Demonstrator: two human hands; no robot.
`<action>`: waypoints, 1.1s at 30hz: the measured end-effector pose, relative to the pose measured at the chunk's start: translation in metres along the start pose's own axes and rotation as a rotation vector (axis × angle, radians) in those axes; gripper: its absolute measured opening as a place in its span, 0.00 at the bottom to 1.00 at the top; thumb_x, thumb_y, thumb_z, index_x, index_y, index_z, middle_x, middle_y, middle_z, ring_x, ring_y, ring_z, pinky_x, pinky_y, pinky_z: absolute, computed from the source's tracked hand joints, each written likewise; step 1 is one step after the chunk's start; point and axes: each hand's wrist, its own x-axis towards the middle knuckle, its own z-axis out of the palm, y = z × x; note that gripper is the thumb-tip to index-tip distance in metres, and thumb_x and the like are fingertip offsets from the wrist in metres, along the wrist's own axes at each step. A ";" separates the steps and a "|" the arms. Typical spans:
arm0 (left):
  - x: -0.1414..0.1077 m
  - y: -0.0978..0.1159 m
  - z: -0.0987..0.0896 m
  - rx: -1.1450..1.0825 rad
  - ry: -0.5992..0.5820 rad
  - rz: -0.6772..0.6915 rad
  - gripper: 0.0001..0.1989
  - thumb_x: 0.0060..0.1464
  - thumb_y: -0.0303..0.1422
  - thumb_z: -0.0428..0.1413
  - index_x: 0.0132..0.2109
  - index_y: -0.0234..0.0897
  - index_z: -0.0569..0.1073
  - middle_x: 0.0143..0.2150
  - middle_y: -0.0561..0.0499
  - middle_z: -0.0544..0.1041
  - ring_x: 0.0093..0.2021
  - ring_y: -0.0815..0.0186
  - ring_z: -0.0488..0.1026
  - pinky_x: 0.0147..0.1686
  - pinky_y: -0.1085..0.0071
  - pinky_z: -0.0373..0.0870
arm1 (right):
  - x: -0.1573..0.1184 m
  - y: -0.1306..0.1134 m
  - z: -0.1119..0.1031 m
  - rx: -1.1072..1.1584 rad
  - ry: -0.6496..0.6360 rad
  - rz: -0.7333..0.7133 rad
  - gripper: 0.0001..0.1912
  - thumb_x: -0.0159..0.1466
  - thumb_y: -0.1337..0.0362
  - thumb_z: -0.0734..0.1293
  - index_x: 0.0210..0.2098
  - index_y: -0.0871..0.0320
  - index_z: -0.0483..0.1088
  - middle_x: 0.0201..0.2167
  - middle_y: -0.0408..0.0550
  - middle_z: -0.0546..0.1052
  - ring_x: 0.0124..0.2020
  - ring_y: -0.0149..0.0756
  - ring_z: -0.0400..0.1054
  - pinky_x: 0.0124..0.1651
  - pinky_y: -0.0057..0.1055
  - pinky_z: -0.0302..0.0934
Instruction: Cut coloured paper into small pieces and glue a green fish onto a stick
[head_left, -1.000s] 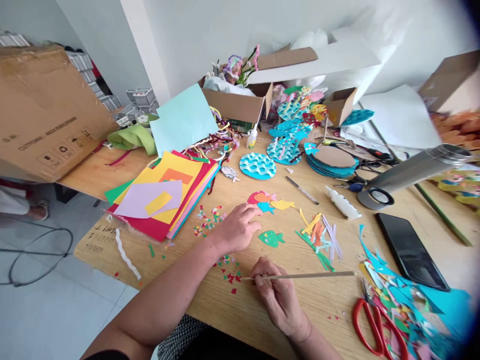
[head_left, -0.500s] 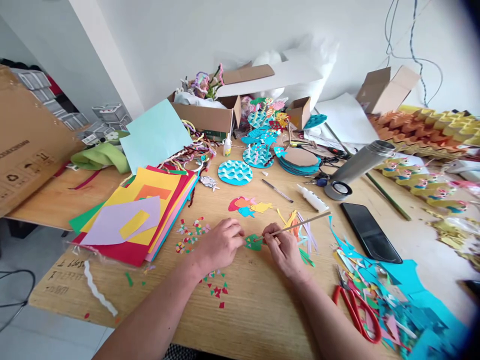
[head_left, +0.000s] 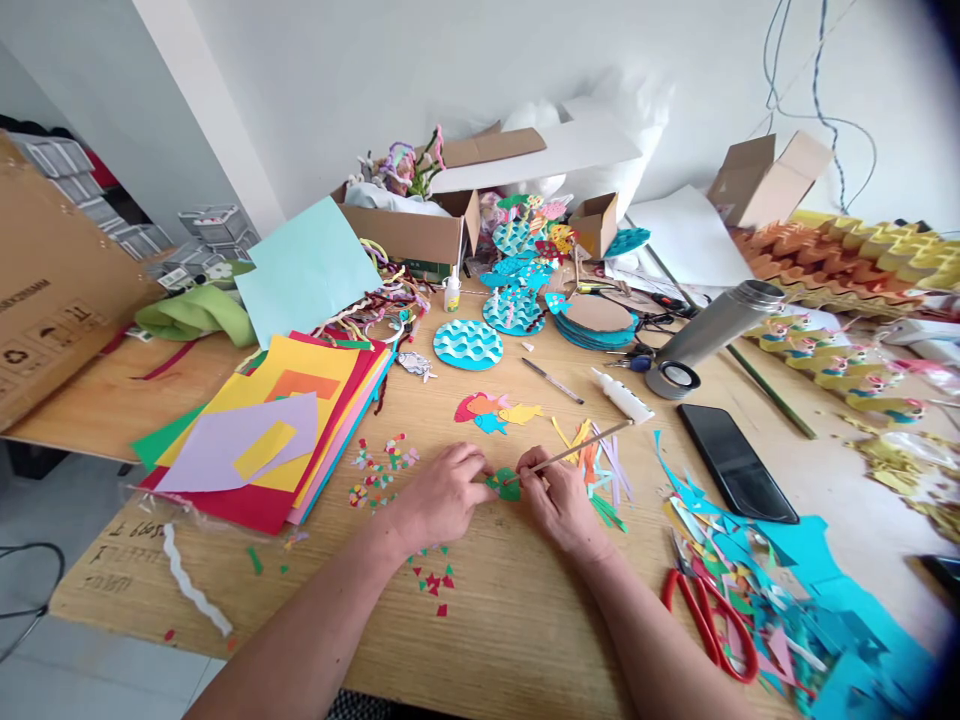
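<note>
A small green paper fish lies on the wooden table between my two hands. My left hand has its fingers closed at the left end of the fish. In my right hand is a thin wooden stick, pinched near its lower end, whose tip touches the fish. The stick slants up to the right. Just above are red, orange, yellow and blue paper fish. Small paper bits lie left of my left hand, and coloured paper strips are right of my right hand.
Stacked coloured paper is at the left. Red-handled scissors, blue paper scraps, a phone and a steel flask stand or lie at the right. A glue bottle and wavy blue disc are farther back.
The stick's far end has moved left and slightly down, and its tip has shifted over the green fish. Both hands stay close to the fish; the whole view has shifted slightly.
</note>
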 end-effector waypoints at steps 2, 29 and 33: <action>0.000 0.000 0.000 -0.001 0.004 0.002 0.13 0.54 0.22 0.53 0.42 0.41 0.77 0.43 0.47 0.72 0.51 0.60 0.64 0.50 0.60 0.66 | 0.000 0.000 0.000 -0.005 -0.002 -0.005 0.09 0.62 0.68 0.56 0.27 0.56 0.63 0.22 0.44 0.69 0.23 0.32 0.63 0.28 0.28 0.56; 0.001 0.000 0.002 0.003 -0.031 -0.006 0.13 0.54 0.22 0.52 0.42 0.39 0.77 0.42 0.47 0.72 0.51 0.60 0.63 0.51 0.61 0.65 | 0.000 0.003 0.003 -0.012 -0.027 0.002 0.08 0.62 0.68 0.56 0.27 0.57 0.62 0.23 0.43 0.68 0.23 0.32 0.63 0.29 0.27 0.55; 0.001 0.000 0.001 -0.003 -0.044 -0.010 0.13 0.54 0.22 0.52 0.42 0.39 0.76 0.43 0.47 0.72 0.52 0.59 0.63 0.52 0.61 0.64 | 0.000 0.003 0.002 -0.017 -0.031 0.001 0.09 0.62 0.69 0.55 0.27 0.57 0.62 0.23 0.43 0.68 0.22 0.31 0.63 0.28 0.27 0.55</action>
